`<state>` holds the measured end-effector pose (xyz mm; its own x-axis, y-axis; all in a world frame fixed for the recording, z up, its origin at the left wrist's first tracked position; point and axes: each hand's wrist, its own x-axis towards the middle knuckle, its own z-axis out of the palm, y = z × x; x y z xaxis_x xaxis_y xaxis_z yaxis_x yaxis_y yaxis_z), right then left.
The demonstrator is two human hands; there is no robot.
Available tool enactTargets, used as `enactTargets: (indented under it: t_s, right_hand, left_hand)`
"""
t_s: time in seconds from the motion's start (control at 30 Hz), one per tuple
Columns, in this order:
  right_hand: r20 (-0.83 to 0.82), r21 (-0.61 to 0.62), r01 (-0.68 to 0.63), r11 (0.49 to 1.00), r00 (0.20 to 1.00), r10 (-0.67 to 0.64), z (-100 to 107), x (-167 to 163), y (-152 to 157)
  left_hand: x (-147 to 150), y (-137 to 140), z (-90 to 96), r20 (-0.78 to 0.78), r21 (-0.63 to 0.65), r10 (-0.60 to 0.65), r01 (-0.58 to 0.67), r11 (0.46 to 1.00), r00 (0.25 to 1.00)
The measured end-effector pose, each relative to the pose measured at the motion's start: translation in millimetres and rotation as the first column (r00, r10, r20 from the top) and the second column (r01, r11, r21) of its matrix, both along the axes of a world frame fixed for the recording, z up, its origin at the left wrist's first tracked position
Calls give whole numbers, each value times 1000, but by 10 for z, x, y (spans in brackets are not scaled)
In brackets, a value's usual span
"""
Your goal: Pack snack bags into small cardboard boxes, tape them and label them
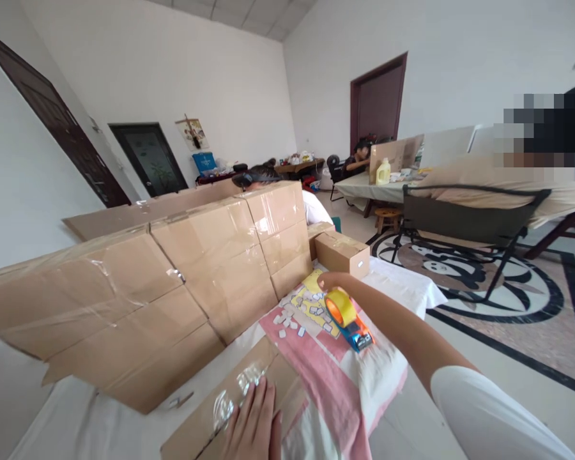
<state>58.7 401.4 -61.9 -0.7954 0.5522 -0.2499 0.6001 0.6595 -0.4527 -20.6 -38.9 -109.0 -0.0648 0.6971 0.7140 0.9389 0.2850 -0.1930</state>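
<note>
Plainly, the left grip [252, 418] lies flat, palm down, on the cardboard box [199, 412] at the bottom centre of the frame, its fingers extended and clasping nothing. The right grip [328, 281], right of centre, is curled just behind the tape dispenser [347, 319]; its fingers are too hidden to tell whether it holds anything. The box is probably light and fairly stiff, with some give along its seam, and its glossy tape strips [223, 406] are likely slicker than bare board, so opposite edges seem a surer hold than the top. The dispenser looks rigid and light enough for one hand, best taken around its body, clear of any cutting edge, which is not distinct. Left of it, small pale pieces [301, 331] lie scattered over the pink cloth [321, 374] and look easy to knock astray. Farther out, a wall of taped cartons [211, 243] fills the left and centre of the frame, and a smaller carton [338, 249] stands on the white-covered bench [402, 275] beyond the right grip.
</note>
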Motion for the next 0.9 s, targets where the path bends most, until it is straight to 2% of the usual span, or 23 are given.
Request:
enactTargets:
  t_s: [0.07, 0.23, 0.43, 0.6, 0.77, 0.9]
  right_hand:
    - [26, -10, -34, 999, 999, 34, -90, 2, 106]
    - [-41, 54, -110, 992, 993, 112, -306, -22, 318]
    - [-97, 91, -254, 963, 960, 262, -388, -76, 351]
    - [-139, 73, -354, 932, 922, 361, -425, -198, 344]
    - [-139, 43, -357, 933, 923, 359, -466, -315, 337]
    - [-170, 12, -282, 959, 945, 280, -449, -301, 295]
  left_hand:
    - [43, -74, 98, -7, -71, -44, 43, 997, 999]
    - [229, -132, 288, 73, -92, 67, -60, 994, 995]
    - [242, -118, 323, 129, -126, 78, -62, 990, 989]
    - [207, -113, 346, 163, -166, 85, -58, 984, 983]
    - [211, -127, 370, 148, -188, 84, -56, 981, 985]
    - [256, -115, 385, 202, -180, 114, -78, 981, 973]
